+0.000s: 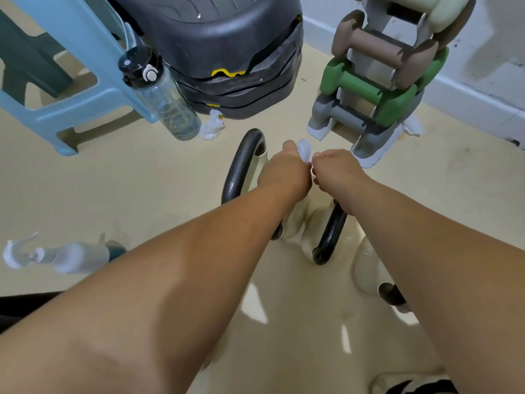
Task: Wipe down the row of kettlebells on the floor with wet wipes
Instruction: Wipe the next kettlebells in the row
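Note:
Cream kettlebells with black handles stand in a row on the floor below me: the far one (241, 166), a middle one (329, 237) and a nearer one (369, 271). My left hand (284, 169) and my right hand (338, 166) meet above the far kettlebell. Both pinch a small white wet wipe (304, 149) that sticks up between them. My forearms hide most of the kettlebell bodies.
A crumpled used wipe (211, 127) lies by a clear water bottle (162, 95) and a black stacked step platform (227, 52). A dumbbell rack (377, 81) stands at the right, another wipe (412, 126) beside it. A blue stool (71, 66) and a spray bottle (56, 255) are at left.

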`<state>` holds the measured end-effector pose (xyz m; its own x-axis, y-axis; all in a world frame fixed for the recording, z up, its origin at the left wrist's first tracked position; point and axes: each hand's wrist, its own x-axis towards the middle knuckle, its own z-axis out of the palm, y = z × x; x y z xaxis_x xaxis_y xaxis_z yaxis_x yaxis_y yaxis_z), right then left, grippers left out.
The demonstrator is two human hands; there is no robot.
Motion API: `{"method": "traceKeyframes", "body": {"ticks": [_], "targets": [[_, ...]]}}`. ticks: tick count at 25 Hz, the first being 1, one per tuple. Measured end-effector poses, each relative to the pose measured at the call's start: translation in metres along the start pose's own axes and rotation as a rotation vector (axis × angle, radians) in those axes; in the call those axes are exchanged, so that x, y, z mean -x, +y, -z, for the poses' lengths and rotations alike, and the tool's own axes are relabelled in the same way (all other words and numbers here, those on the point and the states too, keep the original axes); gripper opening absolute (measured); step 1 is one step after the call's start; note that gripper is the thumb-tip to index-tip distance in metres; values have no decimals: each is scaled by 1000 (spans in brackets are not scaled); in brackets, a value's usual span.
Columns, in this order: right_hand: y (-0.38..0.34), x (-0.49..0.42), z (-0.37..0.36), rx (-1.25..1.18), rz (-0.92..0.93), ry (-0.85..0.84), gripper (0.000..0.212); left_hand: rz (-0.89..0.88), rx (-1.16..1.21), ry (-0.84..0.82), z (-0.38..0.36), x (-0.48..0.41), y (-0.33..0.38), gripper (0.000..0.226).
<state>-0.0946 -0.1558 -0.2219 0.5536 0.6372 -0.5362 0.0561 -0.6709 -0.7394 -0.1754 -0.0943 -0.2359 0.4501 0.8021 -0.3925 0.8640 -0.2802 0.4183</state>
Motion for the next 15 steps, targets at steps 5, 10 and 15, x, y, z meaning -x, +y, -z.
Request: {"method": "traceKeyframes", "body": {"ticks": [5,10,15], "targets": [[-15,7,2,98,65,-5,13,-107,262,174,-26,63,-45,45],[-16,34,-7,176,100,38,17,-53,250,10,-36,120,-75,65],[-24,67,-11,-89,158,-18,45,-240,33,112,31,114,-52,18]]}}
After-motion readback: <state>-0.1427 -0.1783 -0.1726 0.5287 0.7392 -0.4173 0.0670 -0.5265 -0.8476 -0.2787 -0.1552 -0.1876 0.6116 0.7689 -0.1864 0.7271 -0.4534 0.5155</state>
